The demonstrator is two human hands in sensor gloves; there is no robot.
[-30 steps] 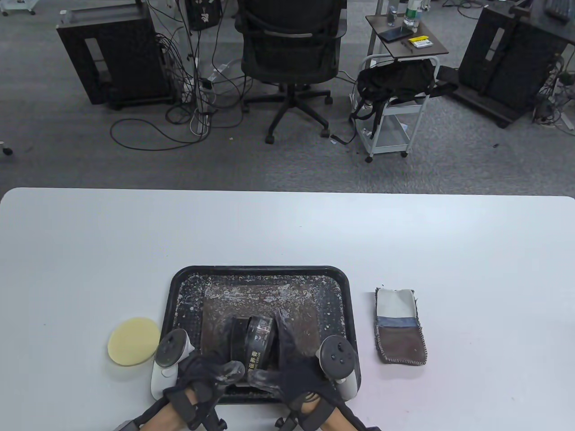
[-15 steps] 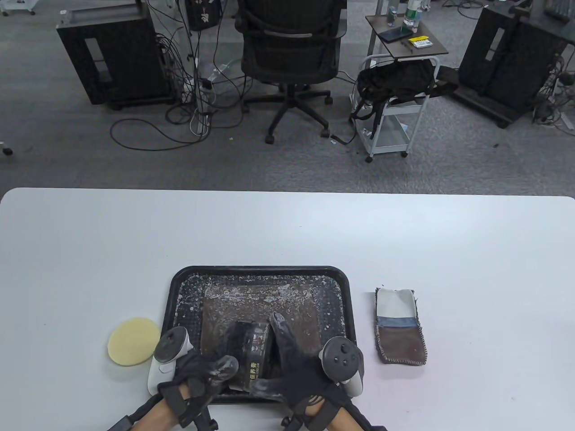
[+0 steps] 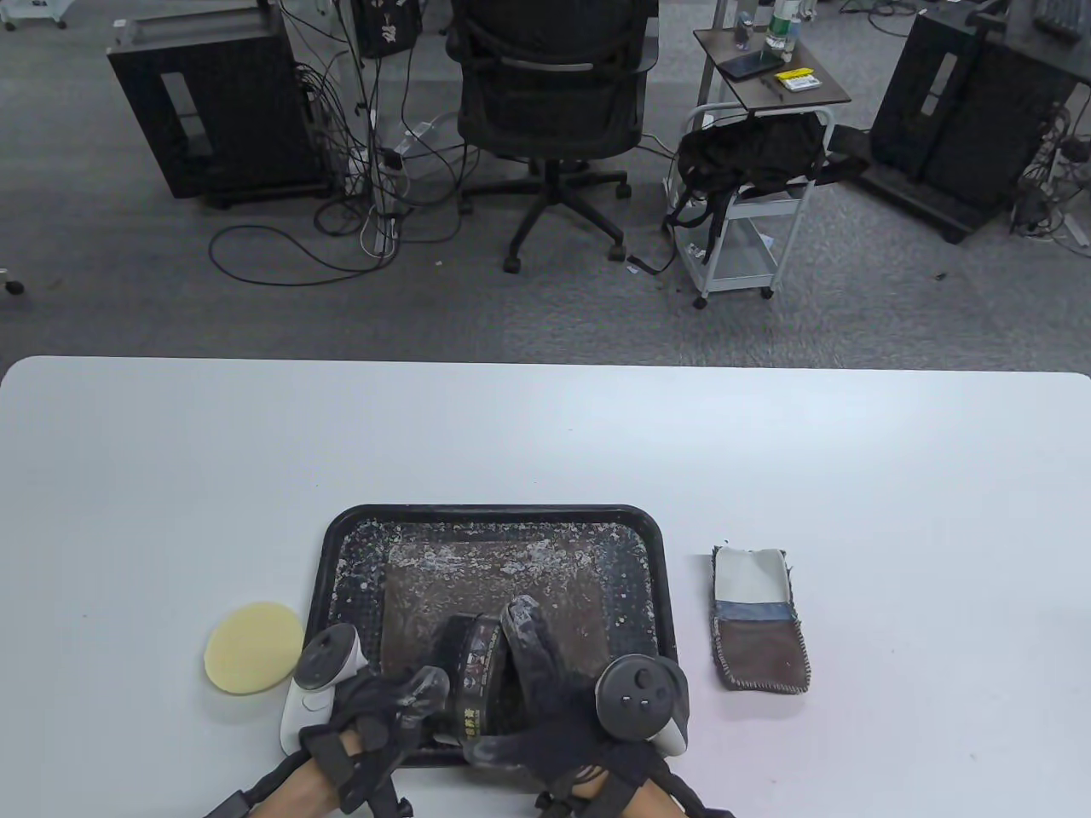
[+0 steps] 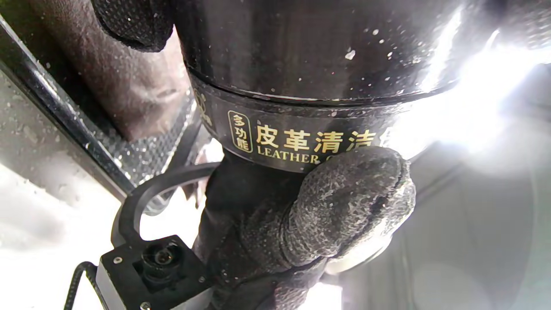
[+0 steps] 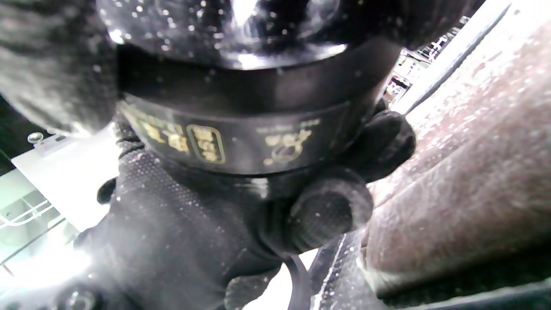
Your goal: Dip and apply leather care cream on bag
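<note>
Leather care cream jar (image 3: 474, 677): glossy black, gold lettering. Tray (image 3: 341, 545): black, flecked white. Brown leather piece (image 3: 494, 588): whitish smears. Sponge pad (image 3: 253, 648): pale yellow. Cloth swatch (image 3: 759, 618): white, blue, brown bands. Gloves (image 3: 392, 707): black, cream-dusted.

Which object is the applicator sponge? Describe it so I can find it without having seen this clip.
Start at the black tray near the front of the white table. Left of it, past the left hand, a flat disc lies on the tabletop: the sponge. It is the only round, pale yellow thing there.
</note>
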